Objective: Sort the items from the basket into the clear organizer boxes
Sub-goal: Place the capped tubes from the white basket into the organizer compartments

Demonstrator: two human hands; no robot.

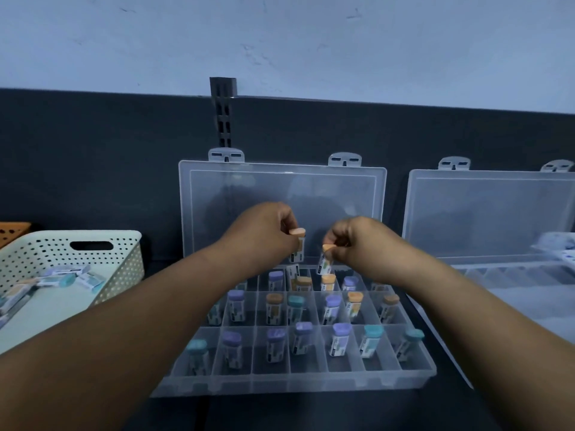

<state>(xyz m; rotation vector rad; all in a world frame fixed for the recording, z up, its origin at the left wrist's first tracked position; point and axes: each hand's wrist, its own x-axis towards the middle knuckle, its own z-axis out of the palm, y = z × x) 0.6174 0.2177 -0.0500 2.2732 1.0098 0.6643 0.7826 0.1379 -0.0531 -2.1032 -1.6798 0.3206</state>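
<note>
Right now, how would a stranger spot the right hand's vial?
Find the open clear organizer box in the middle. Above its back row, the right hand pinches a vial. Its orange cap sits lower than the cap of the other vial, in the left hand.

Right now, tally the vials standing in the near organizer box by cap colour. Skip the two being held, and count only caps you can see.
Purple-capped vials: 8
Orange-capped vials: 5
Teal-capped vials: 4
Total: 17
A few more vials have hidden caps and are left out.
</note>
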